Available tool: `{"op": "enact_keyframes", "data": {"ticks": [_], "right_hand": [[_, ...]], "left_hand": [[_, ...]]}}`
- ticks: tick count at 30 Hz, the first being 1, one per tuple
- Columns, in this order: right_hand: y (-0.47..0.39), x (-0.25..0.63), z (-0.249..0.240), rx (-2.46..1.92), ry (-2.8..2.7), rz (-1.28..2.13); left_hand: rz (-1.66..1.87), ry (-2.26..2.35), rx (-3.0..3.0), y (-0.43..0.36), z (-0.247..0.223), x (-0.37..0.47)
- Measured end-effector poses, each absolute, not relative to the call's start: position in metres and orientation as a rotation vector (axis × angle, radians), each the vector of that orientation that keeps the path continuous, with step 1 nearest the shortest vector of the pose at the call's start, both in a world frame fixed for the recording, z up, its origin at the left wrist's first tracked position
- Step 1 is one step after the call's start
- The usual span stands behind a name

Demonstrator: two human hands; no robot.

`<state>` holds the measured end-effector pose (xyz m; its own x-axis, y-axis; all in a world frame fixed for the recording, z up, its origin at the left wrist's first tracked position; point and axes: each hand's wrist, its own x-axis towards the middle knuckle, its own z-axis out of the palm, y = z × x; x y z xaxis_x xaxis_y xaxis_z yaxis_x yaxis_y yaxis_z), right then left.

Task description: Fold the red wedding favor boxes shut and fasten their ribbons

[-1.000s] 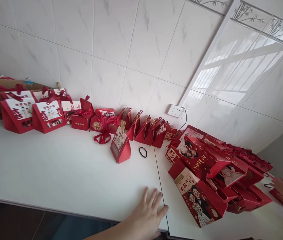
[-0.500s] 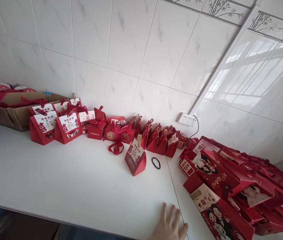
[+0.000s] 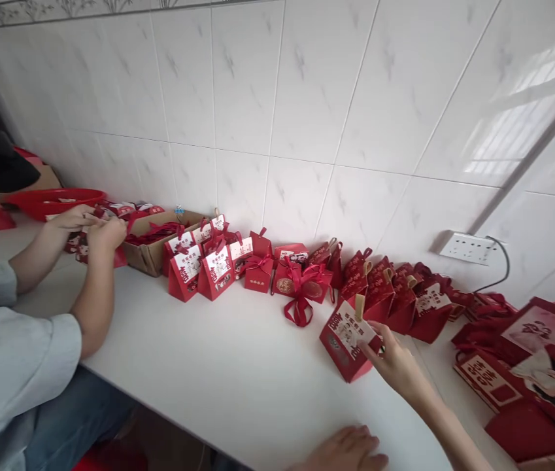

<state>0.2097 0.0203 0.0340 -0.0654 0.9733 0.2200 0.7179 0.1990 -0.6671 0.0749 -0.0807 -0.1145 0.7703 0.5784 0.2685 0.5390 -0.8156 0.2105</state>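
Note:
A red gift box [image 3: 346, 340] with a white printed label, a round window and a tan ribbon loop on top stands on the white table [image 3: 238, 366]. From the right, my right hand [image 3: 392, 360] reaches to it, thumb on the front and fingers at its right side, closed on its edge. A small dark bit shows inside the grip, too small to name. Flat on the table near the front edge lies my left hand [image 3: 348, 450], only partly in view, holding nothing.
Rows of similar red boxes [image 3: 216, 271] line the wall, one with a ribbon bow [image 3: 299, 278]. Bigger red boxes [image 3: 552, 386] pile up at right. A co-worker's hands [image 3: 95, 226] work at left by a cardboard carton [image 3: 147, 257] and red basin [image 3: 56, 203]. A power strip [image 3: 470, 247] is on the wall.
My view has swung left, bringing the co-worker into sight. My right hand has come in and taken hold of the gift box. The black hair tie beside it no longer shows.

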Motion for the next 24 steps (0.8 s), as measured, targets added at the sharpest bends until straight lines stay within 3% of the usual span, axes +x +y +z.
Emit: {"op": "enact_keyframes", "data": {"ticks": [5, 10, 16, 24], "right_hand": [[0.008, 0.167, 0.028, -1.584, -1.642, 0.575], [-0.025, 0.146, 0.044, -1.499, -1.412, 0.738], [-0.062, 0.136, 0.077, -1.28, -1.453, 1.076], [-0.105, 0.15, 0.088, -1.244, -1.664, 0.989]], "left_hand": [[1.066, 1.197, 2.137, -0.081, -0.088, 0.001], [1.459, 1.43, 1.481, -0.074, -0.01, -0.05], [1.221, 1.108, 1.398, -0.051, 0.086, -0.081], [1.084, 0.772, 1.479, -0.053, 0.106, -0.046]]}}
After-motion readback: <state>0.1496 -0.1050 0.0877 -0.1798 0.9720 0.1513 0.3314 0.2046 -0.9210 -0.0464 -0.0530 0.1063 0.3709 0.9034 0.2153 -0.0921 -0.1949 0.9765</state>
